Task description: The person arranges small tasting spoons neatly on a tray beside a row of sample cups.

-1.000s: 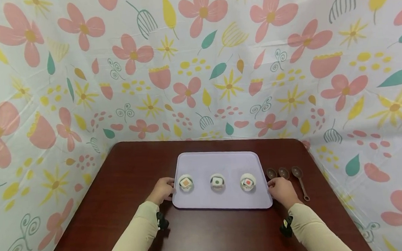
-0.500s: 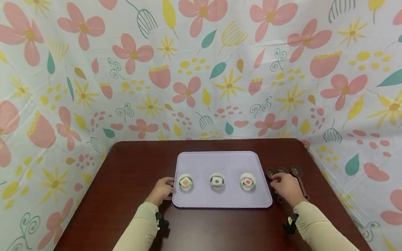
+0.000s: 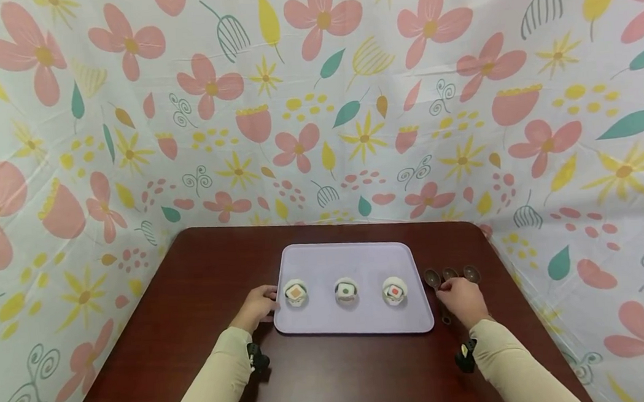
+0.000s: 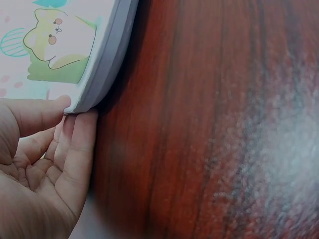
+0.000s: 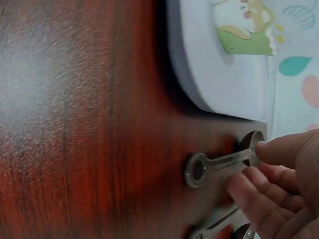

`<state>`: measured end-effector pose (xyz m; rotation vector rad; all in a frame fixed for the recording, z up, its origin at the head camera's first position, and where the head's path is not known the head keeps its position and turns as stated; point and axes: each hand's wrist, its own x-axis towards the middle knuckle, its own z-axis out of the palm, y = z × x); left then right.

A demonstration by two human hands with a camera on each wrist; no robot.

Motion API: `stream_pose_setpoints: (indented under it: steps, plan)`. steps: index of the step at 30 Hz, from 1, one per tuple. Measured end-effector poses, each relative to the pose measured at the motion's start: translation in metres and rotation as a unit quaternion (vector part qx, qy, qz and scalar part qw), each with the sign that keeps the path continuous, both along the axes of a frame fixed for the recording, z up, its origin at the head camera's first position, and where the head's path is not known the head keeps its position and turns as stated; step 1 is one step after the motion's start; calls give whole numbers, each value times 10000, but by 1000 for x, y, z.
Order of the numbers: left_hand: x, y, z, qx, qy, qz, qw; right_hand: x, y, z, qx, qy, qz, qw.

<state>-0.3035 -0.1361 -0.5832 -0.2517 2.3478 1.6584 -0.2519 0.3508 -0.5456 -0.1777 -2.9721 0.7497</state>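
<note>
In the head view, a pale lilac tray (image 3: 342,262) lies on the table. Three small round cups stand in a row on it, each with a white square piece showing: orange-centred in the left cup (image 3: 295,293), green in the middle cup (image 3: 346,291), red in the right cup (image 3: 395,290). My left hand (image 3: 255,306) pinches the tray's left edge, thumb on the rim and fingers below. Right of the tray, my right hand (image 3: 463,300) has thumb and fingertips at the bowl end of the nearest brown translucent measuring spoon (image 5: 224,160), its ringed handle end pointing away from the hand.
Two more measuring spoons lie alongside, with the right spoon's bowl (image 3: 471,273) showing past the hand and their handles mostly hidden. The dark wooden table (image 3: 332,372) ends at a floral cloth (image 3: 307,134) behind and at both sides.
My right hand has let go of the tray's right edge and shifted right onto the nearest measuring spoon. The left hand stays at the tray's left edge.
</note>
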Motion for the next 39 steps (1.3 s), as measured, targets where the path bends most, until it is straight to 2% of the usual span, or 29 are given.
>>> stream_pose_setpoints:
  steps: [6, 18, 22, 28, 39]
  plan:
    - [2, -1, -2, 50, 3, 9, 10000, 1, -4, -4, 355, -191, 44, 9992]
    - [13, 1, -7, 103, 51, 70, 9999, 12, -4, -16, 16, -646, -24, 9979]
    - [14, 1, -6, 89, 99, 78, 9999, 12, -4, -16, 28, -606, -6, 9982]
    - [11, 2, -4, 88, 207, 104, 9997, 7, -4, -8, 88, -446, 62, 9989]
    - [5, 1, 0, 115, 200, 170, 9996, -3, -17, 20, 14, -217, -5, 9998]
